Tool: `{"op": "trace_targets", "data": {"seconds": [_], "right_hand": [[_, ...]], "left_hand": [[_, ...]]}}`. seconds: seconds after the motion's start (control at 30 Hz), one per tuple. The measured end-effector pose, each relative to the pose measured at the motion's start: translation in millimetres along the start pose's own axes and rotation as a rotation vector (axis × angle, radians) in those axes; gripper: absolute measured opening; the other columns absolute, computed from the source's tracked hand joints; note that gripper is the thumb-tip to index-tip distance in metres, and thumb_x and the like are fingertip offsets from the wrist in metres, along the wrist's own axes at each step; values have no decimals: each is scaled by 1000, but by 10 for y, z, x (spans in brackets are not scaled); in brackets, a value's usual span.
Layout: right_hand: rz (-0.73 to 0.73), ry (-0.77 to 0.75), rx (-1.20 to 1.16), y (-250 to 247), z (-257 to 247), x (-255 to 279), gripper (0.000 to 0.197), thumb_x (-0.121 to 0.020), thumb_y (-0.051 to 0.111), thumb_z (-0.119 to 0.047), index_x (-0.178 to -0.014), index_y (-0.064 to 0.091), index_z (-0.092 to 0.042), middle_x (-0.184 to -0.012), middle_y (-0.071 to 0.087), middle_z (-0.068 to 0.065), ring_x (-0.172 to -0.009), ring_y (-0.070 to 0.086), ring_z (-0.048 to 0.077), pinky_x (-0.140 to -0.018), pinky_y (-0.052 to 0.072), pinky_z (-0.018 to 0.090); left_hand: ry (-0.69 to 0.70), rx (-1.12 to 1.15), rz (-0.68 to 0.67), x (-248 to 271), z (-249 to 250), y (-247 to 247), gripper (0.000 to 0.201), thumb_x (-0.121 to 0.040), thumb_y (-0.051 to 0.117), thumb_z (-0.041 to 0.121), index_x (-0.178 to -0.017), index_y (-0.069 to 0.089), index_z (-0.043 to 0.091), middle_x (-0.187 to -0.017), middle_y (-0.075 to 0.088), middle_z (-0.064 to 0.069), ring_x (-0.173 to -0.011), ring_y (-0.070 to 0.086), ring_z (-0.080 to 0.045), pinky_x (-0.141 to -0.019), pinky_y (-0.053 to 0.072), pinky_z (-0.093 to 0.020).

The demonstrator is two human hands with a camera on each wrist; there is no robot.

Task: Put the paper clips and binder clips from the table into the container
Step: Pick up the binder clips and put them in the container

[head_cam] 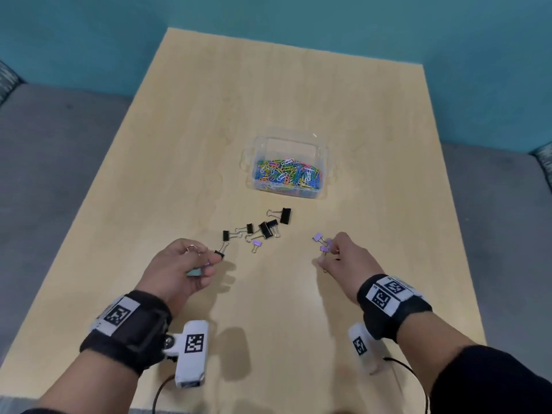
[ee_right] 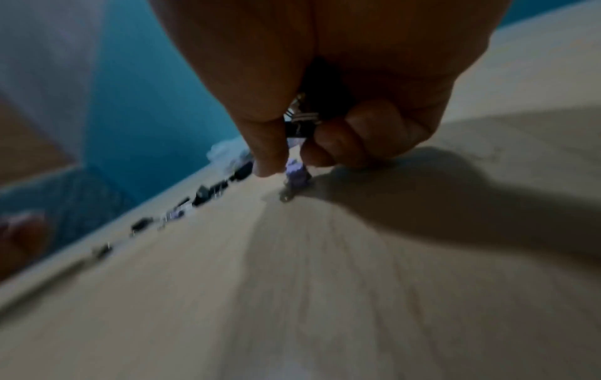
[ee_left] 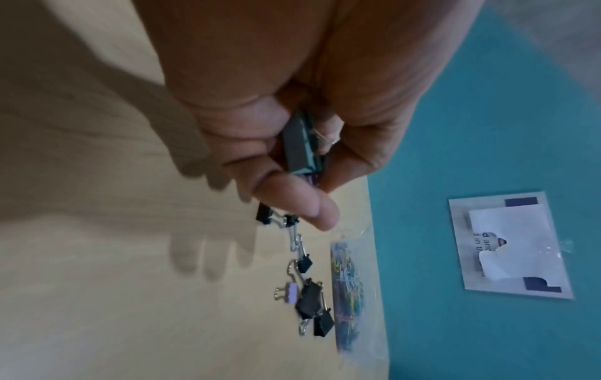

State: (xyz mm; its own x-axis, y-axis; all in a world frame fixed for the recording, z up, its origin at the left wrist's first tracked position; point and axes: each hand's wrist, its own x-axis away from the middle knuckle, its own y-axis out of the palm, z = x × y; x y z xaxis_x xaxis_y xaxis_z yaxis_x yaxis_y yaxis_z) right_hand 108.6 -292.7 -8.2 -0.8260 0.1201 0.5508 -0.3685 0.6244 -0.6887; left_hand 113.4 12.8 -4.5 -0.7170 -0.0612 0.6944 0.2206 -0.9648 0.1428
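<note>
A clear plastic container [head_cam: 324,162] holding many coloured paper clips [head_cam: 288,176] stands mid-table. Several black binder clips [head_cam: 267,228] and a purple one [head_cam: 256,243] lie scattered in front of it. My left hand [head_cam: 191,264] curls round a teal binder clip [ee_left: 297,146] and other clips, and its fingertip touches a small black clip [head_cam: 219,253]. My right hand [head_cam: 343,255] holds black clips [ee_right: 300,123] in the palm and pinches purple binder clips [head_cam: 324,248] down on the table; one more purple clip [head_cam: 317,236] lies just beyond the fingers.
The wooden table [head_cam: 209,130] stands against a teal wall [head_cam: 328,22], with grey seating [head_cam: 53,162] on both sides. A paper notice [ee_left: 510,246] hangs on the wall. Wrist cameras [head_cam: 192,352] and cables hang under both wrists.
</note>
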Motion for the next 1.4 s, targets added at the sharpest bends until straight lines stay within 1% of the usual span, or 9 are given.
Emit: {"op": "trace_targets", "data": {"seconds": [0.23, 0.4, 0.63, 0.77, 0.87, 0.93, 1.1, 1.2, 1.4], "right_hand": [[-37, -15, 281, 36, -143, -76, 12, -92, 45, -26, -92, 36, -19, -75, 52, -6, -61, 53, 18, -51, 38, 30], [-74, -29, 330, 8, -149, -35, 13, -85, 41, -14, -92, 32, -21, -67, 50, -1, -53, 46, 17, -46, 31, 28], [-99, -112, 336, 29, -10, 16, 17, -83, 41, -13, -82, 31, -27, -68, 46, -9, -56, 42, 11, -48, 28, 28], [-8, 131, -564, -205, 6, -60, 25, -83, 44, -6, -67, 60, -17, -65, 58, 1, -48, 41, 17, -44, 30, 20], [-97, 269, -1391, -635, -164, -244, 13, -77, 51, -3, -70, 61, -6, -66, 53, 10, -50, 46, 16, -42, 38, 17], [-176, 190, -1477, -919, -395, -440, 4, -78, 57, -8, -75, 58, -5, -73, 59, 10, -55, 56, 17, -43, 47, 20], [-212, 40, -1240, -1199, -1190, -1139, 11, -89, 53, -2, -79, 54, -5, -67, 56, 9, -49, 52, 13, -42, 45, 17], [-69, 34, -925, -1088, -1498, -1505, 17, -83, 51, 8, -74, 53, -6, -65, 50, 11, -50, 46, 16, -42, 39, 17], [61, -31, -234, -892, -1568, -1914, 9, -79, 68, -8, -76, 59, -7, -76, 62, 14, -71, 60, 30, -79, 57, 46]], "left_hand": [[173, -660, 185, -182, 1, 44, 14, -84, 65, 21, -74, 63, 12, -57, 57, -5, -47, 54, -20, -48, 47, -30], [243, -1316, 215, -247, 96, 261, 32, -75, 67, 50, -77, 54, 20, -73, 59, 3, -66, 54, -14, -52, 36, -28], [254, -1480, 108, -303, 64, 364, 19, -78, 59, 33, -78, 46, 20, -72, 59, 0, -64, 55, -17, -49, 34, -27], [242, -1572, 67, -254, 81, 423, 9, -76, 51, 25, -77, 45, 18, -70, 56, 0, -62, 52, -18, -48, 33, -27], [209, -1541, 94, -265, 86, 385, 5, -76, 50, 22, -77, 47, 19, -69, 55, 0, -61, 50, -17, -48, 31, -26], [193, -1462, 101, -315, 58, 322, 7, -76, 52, 22, -71, 48, 20, -67, 55, 2, -60, 49, -14, -48, 31, -26], [104, -770, -4, -296, 27, 193, 15, -82, 55, 10, -70, 52, 1, -57, 55, -7, -47, 49, -20, -47, 38, -28], [31, -375, -123, -157, 115, 162, 14, -79, 59, 17, -69, 52, 9, -63, 56, -11, -52, 48, -23, -48, 38, -29], [158, -267, -87, -165, 487, 147, 15, -89, 57, 12, -75, 52, 8, -69, 58, -11, -59, 52, -24, -51, 40, -32]]}}
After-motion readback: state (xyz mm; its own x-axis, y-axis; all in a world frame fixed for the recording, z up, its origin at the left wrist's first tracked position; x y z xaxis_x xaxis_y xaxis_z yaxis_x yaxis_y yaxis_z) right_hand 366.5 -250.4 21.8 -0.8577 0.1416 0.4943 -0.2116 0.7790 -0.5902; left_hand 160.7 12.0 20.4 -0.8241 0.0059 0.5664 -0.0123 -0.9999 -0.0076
